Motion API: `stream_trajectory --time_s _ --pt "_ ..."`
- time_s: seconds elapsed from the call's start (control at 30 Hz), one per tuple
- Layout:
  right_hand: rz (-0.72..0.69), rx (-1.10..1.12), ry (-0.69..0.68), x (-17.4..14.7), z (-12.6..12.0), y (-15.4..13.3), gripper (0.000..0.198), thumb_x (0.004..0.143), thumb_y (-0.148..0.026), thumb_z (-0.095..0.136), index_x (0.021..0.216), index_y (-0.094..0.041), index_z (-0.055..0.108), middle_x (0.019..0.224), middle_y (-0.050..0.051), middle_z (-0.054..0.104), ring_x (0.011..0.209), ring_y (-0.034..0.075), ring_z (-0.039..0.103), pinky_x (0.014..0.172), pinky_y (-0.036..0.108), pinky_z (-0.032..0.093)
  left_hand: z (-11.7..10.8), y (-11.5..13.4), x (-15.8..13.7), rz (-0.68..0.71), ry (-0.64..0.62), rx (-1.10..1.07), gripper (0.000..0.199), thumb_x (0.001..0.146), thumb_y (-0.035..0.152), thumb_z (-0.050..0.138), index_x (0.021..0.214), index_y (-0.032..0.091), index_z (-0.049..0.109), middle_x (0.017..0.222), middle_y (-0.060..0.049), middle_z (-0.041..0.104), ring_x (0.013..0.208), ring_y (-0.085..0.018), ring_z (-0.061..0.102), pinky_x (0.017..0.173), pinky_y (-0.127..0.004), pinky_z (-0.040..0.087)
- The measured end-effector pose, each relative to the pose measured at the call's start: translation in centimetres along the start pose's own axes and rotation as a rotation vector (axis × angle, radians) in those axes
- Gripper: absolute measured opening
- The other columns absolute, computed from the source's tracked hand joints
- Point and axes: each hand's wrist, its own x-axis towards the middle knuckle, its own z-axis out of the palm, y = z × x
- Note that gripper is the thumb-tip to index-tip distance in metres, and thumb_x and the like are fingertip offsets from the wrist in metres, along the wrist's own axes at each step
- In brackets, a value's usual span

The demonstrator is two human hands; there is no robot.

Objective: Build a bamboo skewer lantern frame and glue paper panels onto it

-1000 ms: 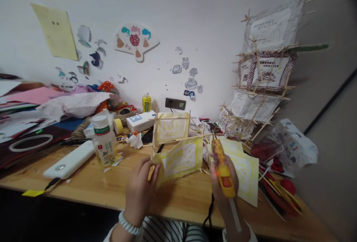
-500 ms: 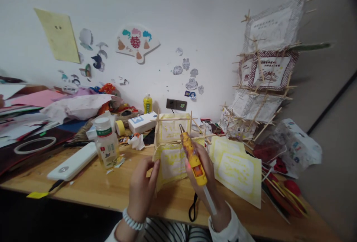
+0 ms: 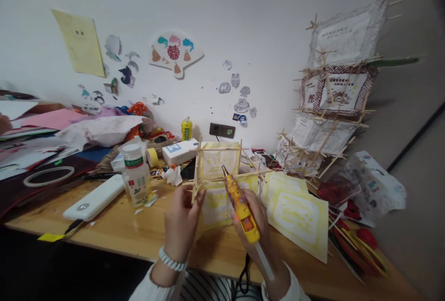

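Note:
My right hand [image 3: 255, 220] is wrapped round a yellow hot glue gun [image 3: 239, 203], its metal tip pointing up and away, with a clear glue stick jutting from the back. The tip is in front of a stick frame [image 3: 199, 166] covered with yellow-bordered paper panels [image 3: 217, 206]. I cannot tell whether tip and frame touch. My left hand [image 3: 181, 222], a pale coiled band on its wrist, pinches the frame's lower left edge between thumb and fingers. More yellow-bordered sheets [image 3: 299, 220] lie to the right of my right hand.
On the left stand a clear bottle [image 3: 136, 180] and a white power bank [image 3: 95, 199] with a cable. Behind are a tissue box [image 3: 181, 150] and yellow tape [image 3: 152, 157]. A tall stick-and-paper structure [image 3: 333, 88] rises at right. Part of another person's hand [image 3: 4, 124] seems to show far left.
The glue gun's tip has come down and a little left, towards the frame's middle crossbar. My left hand keeps its hold on the frame. The view has shifted slightly.

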Motion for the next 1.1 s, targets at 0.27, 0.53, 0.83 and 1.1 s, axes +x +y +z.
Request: stream_trajectory --time_s 0.27,0.53,0.83,1.1 --pt "0.022 -0.038 -0.018 -0.8 -0.1 0.0 0.020 0.073 -0.022 0.050 0.091 -0.024 0.059 0.082 0.000 0.069 0.074 0.019 0.066 0.066 0.026 0.052 0.6 0.7 0.7 0.027 0.059 0.074 0.035 0.084 0.046 0.050 0.060 0.021 0.046 0.051 0.005 0.043 0.048 -0.012 0.043 0.046 -0.024 0.035" --pt "0.113 0.024 -0.046 -1.3 -1.6 -1.5 0.021 0.081 -0.029 0.047 0.096 -0.024 0.061 0.086 0.004 0.068 0.083 0.021 0.065 0.072 0.031 0.053 -2.0 0.3 -0.2 0.505 0.433 0.457 0.038 0.074 0.041 0.069 0.100 0.018 0.053 0.092 -0.009 0.059 0.087 -0.024 0.057 0.076 -0.038 0.046" --pt "0.089 0.021 -0.020 -0.7 -1.8 -1.6 0.019 0.080 -0.028 0.049 0.093 -0.024 0.062 0.081 0.003 0.067 0.076 0.021 0.064 0.065 0.030 0.053 -3.0 4.4 2.8 0.930 -0.007 0.732 0.014 0.085 0.013 0.052 0.089 0.022 0.062 0.099 -0.004 0.069 0.105 -0.029 0.054 0.094 -0.048 0.031" --pt "0.107 0.028 0.012 -1.1 -2.2 -1.6 0.010 0.080 -0.028 0.050 0.084 -0.024 0.059 0.086 0.003 0.067 0.080 0.020 0.063 0.068 0.031 0.053 -3.1 4.4 3.2 0.880 -0.025 0.781 0.016 0.087 0.015 0.047 0.085 0.022 0.061 0.090 -0.004 0.069 0.094 -0.029 0.053 0.085 -0.045 0.032"
